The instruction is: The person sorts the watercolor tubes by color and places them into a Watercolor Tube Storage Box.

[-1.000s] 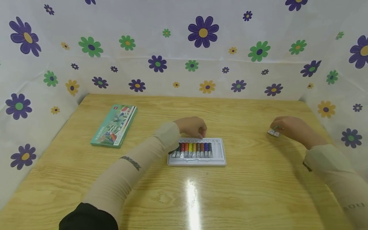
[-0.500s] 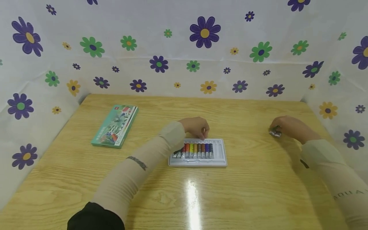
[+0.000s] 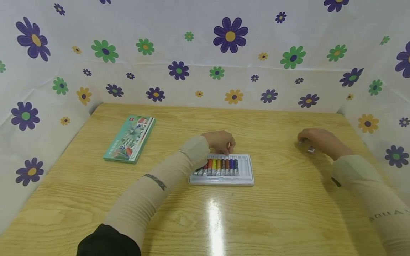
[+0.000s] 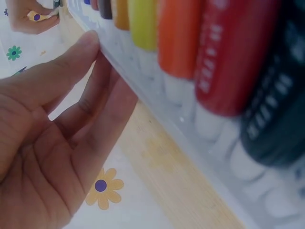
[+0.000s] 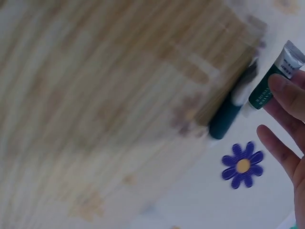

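My left hand (image 3: 221, 142) is at the far edge of a white plastic tray (image 3: 246, 180), and in the left wrist view its thumb and fingers pinch the tray's rim. A row of paint tubes (image 3: 218, 167) in several colours lies in the tray, partly covered by the left forearm. At the right of the table, my right hand (image 3: 320, 140) holds a green paint tube (image 5: 268, 88) between thumb and fingers. A second, dark green tube (image 5: 225, 119) lies on the table close beside it, blurred in the right wrist view.
A green paint box (image 3: 129, 139) with a printed picture lies on the left of the wooden table (image 3: 272, 220). White cloth (image 3: 192, 32) with flower prints stands along the back and both sides. Slots at the tray's right end hold no tubes.
The right hand has shifted slightly left, and the two tubes under it, close together before, are now apart. The left hand stays on the tray rim. The head view has turned slightly.
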`<action>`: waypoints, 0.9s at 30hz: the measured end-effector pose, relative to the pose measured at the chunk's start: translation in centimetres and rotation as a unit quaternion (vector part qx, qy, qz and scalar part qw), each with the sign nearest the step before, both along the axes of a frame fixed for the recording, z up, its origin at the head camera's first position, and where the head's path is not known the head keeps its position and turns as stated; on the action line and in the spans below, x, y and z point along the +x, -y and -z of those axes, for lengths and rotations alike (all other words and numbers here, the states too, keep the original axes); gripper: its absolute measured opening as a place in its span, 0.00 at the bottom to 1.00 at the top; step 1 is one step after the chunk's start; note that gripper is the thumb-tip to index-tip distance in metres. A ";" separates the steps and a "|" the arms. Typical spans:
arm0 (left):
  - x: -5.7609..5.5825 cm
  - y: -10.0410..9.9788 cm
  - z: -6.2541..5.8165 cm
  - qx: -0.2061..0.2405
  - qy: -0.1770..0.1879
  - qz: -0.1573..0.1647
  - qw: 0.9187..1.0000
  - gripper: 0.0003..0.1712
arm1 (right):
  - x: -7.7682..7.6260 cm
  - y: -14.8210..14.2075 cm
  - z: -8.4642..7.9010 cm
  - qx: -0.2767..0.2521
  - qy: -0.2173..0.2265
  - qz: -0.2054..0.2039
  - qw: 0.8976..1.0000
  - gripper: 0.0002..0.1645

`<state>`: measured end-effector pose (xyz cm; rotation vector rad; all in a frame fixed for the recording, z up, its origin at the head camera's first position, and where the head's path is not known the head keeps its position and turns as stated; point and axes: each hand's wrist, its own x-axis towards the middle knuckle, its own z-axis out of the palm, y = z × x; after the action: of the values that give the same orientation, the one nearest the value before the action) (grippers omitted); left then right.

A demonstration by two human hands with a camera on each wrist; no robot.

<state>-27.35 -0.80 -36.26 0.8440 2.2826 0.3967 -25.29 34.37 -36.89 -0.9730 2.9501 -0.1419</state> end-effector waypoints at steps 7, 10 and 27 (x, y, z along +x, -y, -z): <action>-0.1 0.0 0.4 0.003 -0.004 -0.003 1.000 0.10 | 1.4 4.9 -1.3 -0.069 -0.094 -0.092 0.989 0.07; -0.1 0.0 0.4 0.004 0.004 -0.010 1.000 0.09 | 2.2 7.5 -1.7 -0.096 -0.128 -0.150 0.976 0.08; -0.4 0.1 0.5 0.012 0.010 -0.004 1.000 0.08 | 4.5 16.1 -0.3 -0.068 -0.117 -0.323 0.937 0.11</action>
<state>-27.72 -0.94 -36.79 0.8388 2.2669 0.4348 -20.78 18.26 -36.57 -2.0373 2.6457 -0.2217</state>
